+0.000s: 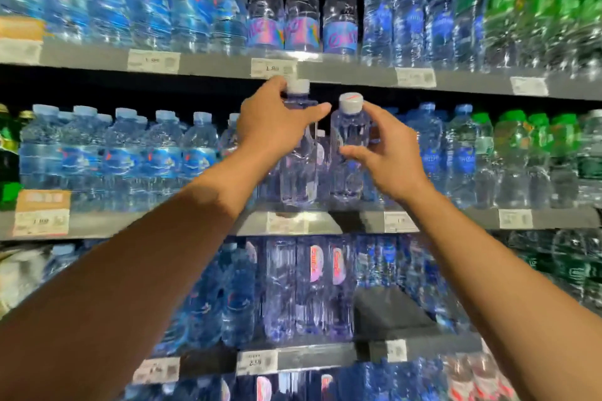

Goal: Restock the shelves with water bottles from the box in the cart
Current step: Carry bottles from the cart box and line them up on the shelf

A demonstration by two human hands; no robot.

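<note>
Two clear water bottles with white caps stand side by side on the middle shelf (319,221), at its front edge. My left hand (273,117) wraps the neck and shoulder of the left bottle (298,172), just under its cap. My right hand (387,153) cups the right bottle (348,137) from its right side, thumb across the front, fingers partly spread. Both bottles look upright. The box and the cart are out of view.
Full rows of blue-capped bottles (130,153) fill the shelves on the left, green bottles (534,153) on the right. The top shelf edge (351,75) with price tags runs just above my hands. Lower shelves hold larger clear bottles (312,286).
</note>
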